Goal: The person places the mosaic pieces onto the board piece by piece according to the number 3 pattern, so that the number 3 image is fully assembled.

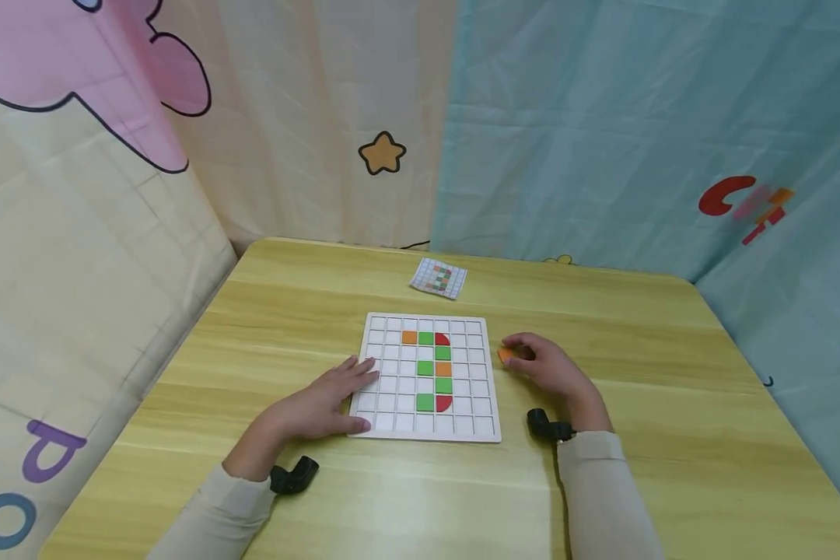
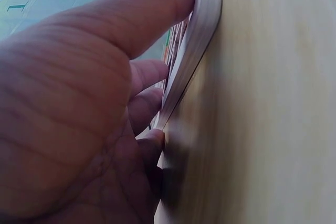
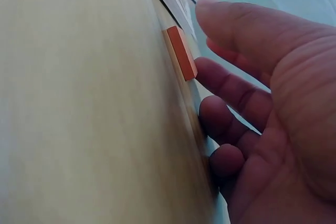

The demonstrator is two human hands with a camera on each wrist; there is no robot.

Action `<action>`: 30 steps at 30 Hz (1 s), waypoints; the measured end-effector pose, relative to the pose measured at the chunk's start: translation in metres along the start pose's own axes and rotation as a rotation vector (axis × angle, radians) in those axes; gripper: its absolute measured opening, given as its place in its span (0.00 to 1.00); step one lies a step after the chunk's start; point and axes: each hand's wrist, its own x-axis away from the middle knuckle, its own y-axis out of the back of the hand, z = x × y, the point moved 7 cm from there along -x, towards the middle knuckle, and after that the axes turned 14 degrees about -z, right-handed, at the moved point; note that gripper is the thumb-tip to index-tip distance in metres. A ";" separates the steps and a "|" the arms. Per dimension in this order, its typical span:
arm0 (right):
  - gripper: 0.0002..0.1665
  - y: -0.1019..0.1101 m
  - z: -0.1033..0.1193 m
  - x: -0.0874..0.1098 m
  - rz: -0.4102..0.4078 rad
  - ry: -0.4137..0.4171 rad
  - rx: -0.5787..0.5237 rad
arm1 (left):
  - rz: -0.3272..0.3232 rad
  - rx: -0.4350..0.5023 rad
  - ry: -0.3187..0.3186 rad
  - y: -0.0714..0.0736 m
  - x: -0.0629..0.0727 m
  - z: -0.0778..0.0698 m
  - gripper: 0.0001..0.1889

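A white grid board (image 1: 425, 432) lies flat on the table with several green, orange and red tiles in its squares, among them a green tile (image 1: 425, 402). My left hand (image 1: 322, 400) rests on the board's left edge, fingers spread, the thumb near the lower left corner. Right of the board, a loose orange tile (image 1: 505, 355) lies on the table. My right hand (image 1: 549, 372) is at that tile; in the right wrist view one fingertip meets the orange tile (image 3: 181, 53), while the thumb stands apart from it.
Behind the board lies a small pattern card (image 1: 438, 278) showing a similar coloured grid. The wooden table (image 1: 308, 288) ends at printed curtains (image 1: 308, 140) at the back and sides. A black wrist camera (image 1: 294, 475) sits beside each wrist, low over the table.
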 end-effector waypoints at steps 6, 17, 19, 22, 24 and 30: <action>0.20 0.000 0.001 0.000 0.003 -0.023 0.011 | 0.007 -0.007 0.000 0.000 -0.002 0.000 0.43; 0.17 -0.001 0.009 0.003 0.004 0.029 0.043 | 0.012 0.007 0.042 -0.002 -0.001 0.004 0.43; 0.17 -0.002 0.010 0.003 0.004 0.032 0.043 | 0.012 0.006 0.041 -0.002 -0.001 0.004 0.43; 0.16 -0.003 0.009 0.002 0.002 0.028 0.050 | 0.012 0.002 0.040 -0.002 -0.001 0.005 0.43; 0.16 -0.003 0.008 0.002 0.003 0.028 0.054 | 0.014 0.000 0.042 -0.003 -0.001 0.006 0.43; 0.15 -0.005 0.005 0.001 0.001 0.031 0.076 | 0.013 0.002 0.048 -0.003 -0.001 0.006 0.43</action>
